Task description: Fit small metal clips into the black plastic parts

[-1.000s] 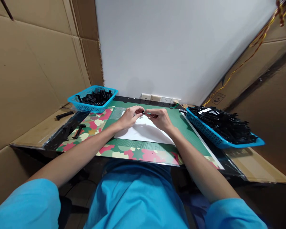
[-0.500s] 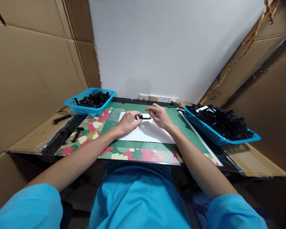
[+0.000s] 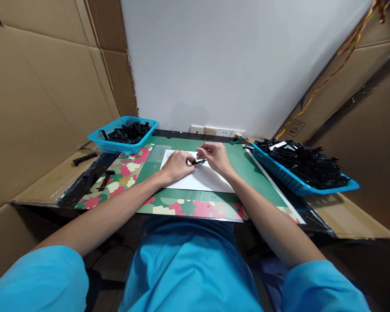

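Observation:
My left hand (image 3: 179, 164) pinches one end of a small, narrow black plastic part (image 3: 199, 162) between thumb and fingertips. Under it lies a white sheet of paper (image 3: 203, 183), on which the hand seems to rest. Just above the part's other end, my right hand (image 3: 216, 157) is closed with its fingertips pinched together. Whatever is between those fingertips is too small to make out. Behind the hands, a clear plastic bag (image 3: 158, 154) lies on the green patterned mat (image 3: 243, 167).
A blue basket (image 3: 117, 147) of black parts stands at the back left, and another blue basket (image 3: 279, 171), heaped higher, at the right. Loose black parts (image 3: 105, 180) lie on the left. Cardboard walls (image 3: 45, 86) flank the table; sockets (image 3: 211, 131) line the back.
The black part has turned slightly, its right end now angled up and away. My right fingertips have come down closer to it. The left hand keeps its grip.

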A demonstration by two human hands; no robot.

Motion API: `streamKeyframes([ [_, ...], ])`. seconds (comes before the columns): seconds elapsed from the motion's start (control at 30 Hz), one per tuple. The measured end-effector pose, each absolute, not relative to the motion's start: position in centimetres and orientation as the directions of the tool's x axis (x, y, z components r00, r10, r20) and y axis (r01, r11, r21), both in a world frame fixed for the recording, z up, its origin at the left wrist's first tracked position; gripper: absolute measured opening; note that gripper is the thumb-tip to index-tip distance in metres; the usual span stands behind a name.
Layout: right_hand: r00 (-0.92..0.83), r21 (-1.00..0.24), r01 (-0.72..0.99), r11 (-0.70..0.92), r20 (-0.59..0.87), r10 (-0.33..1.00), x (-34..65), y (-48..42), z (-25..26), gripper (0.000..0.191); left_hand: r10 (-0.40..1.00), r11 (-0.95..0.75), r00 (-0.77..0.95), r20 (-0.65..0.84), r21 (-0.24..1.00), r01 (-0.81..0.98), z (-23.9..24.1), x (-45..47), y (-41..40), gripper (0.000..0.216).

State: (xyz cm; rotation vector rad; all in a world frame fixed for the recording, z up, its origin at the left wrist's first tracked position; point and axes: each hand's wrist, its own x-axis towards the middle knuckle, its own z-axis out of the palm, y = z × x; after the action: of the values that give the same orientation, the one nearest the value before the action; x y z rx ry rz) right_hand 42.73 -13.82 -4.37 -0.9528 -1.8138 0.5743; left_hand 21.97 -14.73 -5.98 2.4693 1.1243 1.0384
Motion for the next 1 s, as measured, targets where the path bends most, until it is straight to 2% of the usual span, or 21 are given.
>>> streamKeyframes([
  [0.17,-0.221,-0.699,0.435,0.567,0.528,0.82,42.6,-13.8,-4.6,0.055,0.724,-0.687,0.458,0.516,0.477,0.549,-5.8,22.0,-14.9,0.013],
  [0.47,-0.264,-0.604,0.528,0.596,0.551,0.792,42.3,-14.1,-4.4,0.038,0.695,-0.715,0.494,0.522,0.437,0.545,-5.9,22.0,-14.6,0.009],
  [0.77,-0.192,-0.617,0.567,0.546,0.545,0.816,41.7,-14.8,-3.8,0.047,0.736,-0.674,0.428,0.525,0.506,0.538,-5.5,22.1,-15.2,0.009],
  [1.0,-0.199,-0.624,0.574,0.529,0.521,0.83,41.7,-15.1,-4.1,0.048,0.734,-0.677,0.433,0.524,0.506,0.535,-5.5,22.2,-15.2,0.01],
])
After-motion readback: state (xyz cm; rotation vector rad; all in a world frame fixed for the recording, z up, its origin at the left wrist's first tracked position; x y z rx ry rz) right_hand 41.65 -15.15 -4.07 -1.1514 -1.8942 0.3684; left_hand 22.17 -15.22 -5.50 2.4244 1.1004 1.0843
